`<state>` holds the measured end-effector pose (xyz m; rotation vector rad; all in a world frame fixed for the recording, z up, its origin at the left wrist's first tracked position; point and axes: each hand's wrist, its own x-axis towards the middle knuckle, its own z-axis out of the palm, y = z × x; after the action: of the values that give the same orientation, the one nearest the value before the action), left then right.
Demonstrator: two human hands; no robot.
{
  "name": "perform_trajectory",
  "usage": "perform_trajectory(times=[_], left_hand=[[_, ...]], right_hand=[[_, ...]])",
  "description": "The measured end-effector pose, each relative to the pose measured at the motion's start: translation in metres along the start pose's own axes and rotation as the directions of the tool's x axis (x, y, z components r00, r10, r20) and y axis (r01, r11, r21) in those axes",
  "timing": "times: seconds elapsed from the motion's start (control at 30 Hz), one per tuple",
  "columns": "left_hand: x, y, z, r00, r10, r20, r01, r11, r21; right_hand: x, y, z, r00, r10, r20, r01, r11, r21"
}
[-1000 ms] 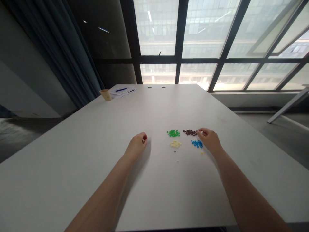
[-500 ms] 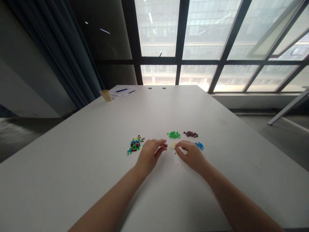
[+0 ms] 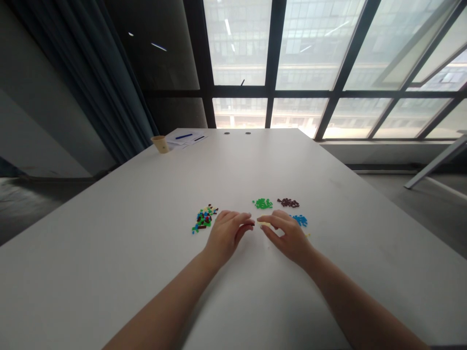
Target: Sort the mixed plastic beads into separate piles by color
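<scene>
My left hand point(image 3: 228, 231) is closed, with a small dark brown brick point(image 3: 252, 224) pinched between the thumb and fingertips. Facing it, my right hand point(image 3: 288, 233) has thumb and forefinger apart, over a few pale yellow bricks point(image 3: 265, 223) that it partly covers. Beside the left hand lies a mixed pile of small coloured bricks point(image 3: 204, 218). Blue bricks point(image 3: 300, 220) lie just behind the right hand, partly hidden by it. Beyond both hands are a heap of green bricks point(image 3: 263, 203) and a heap of dark brown bricks point(image 3: 289, 202).
Everything stands on a long white table point(image 3: 233, 170). At its far left are a paper cup point(image 3: 160, 144) and some papers point(image 3: 188, 140) with a blue pen point(image 3: 183, 136). A large window runs behind the table, with a blue curtain on the left.
My right hand has shifted slightly left, and its thumb and forefinger have spread apart. The left hand has edged slightly right, the dark brown brick still in its fingertips.
</scene>
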<state>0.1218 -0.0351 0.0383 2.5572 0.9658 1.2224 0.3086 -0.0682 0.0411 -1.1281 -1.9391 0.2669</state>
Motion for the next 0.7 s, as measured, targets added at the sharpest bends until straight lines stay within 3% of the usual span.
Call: perform_trajectory(times=[0.2,0.27,0.37,0.5,0.7], left_hand=[[0.001,0.000,0.003,0.994,0.111,0.011,-0.110,0.993,-0.046],[0.000,0.000,0.004,0.995,0.101,0.014,-0.099,0.990,-0.098],[-0.003,0.001,0.007,0.994,-0.076,0.073,0.092,0.966,-0.240],[-0.004,0.004,0.013,0.929,-0.327,0.176,0.371,0.819,-0.437],[-0.001,0.004,0.023,0.849,-0.427,0.310,0.519,0.574,-0.633]], right_hand=[[0.000,0.004,0.003,0.985,-0.166,0.035,0.166,0.986,0.013],[0.000,0.005,0.003,0.982,-0.187,0.015,0.187,0.982,0.022],[0.000,0.005,0.004,0.977,-0.215,-0.009,0.215,0.976,0.024],[0.000,0.005,0.003,0.972,-0.234,0.005,0.234,0.972,0.010],[0.001,0.007,0.005,0.983,-0.185,0.020,0.185,0.983,-0.010]])
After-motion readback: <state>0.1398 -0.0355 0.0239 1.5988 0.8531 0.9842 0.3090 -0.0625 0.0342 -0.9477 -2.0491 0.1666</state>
